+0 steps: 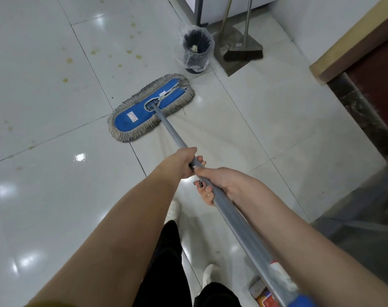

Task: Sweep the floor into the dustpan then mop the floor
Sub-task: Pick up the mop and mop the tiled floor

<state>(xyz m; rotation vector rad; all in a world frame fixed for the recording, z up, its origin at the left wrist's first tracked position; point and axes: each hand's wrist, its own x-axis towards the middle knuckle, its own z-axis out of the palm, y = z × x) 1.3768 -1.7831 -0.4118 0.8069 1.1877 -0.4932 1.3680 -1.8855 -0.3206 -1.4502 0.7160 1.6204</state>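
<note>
Head view: mop handle (pixel 175 134) points forward-left, its mop head (pixel 126 121) lying crosswise.

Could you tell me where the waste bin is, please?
The waste bin stands upper centre in the head view, just beyond the mop head, left of the dustpan and broom.

Forearms (pixel 122 218) bare, with a sliver of mustard-yellow sleeve (pixel 47 304) at the lower edge on the left arm. Dark polish on the nails (pixel 196 183) of the right hand (pixel 215 180). Black trousers (pixel 166 262) below, and white shoes (pixel 174 210).
</note>
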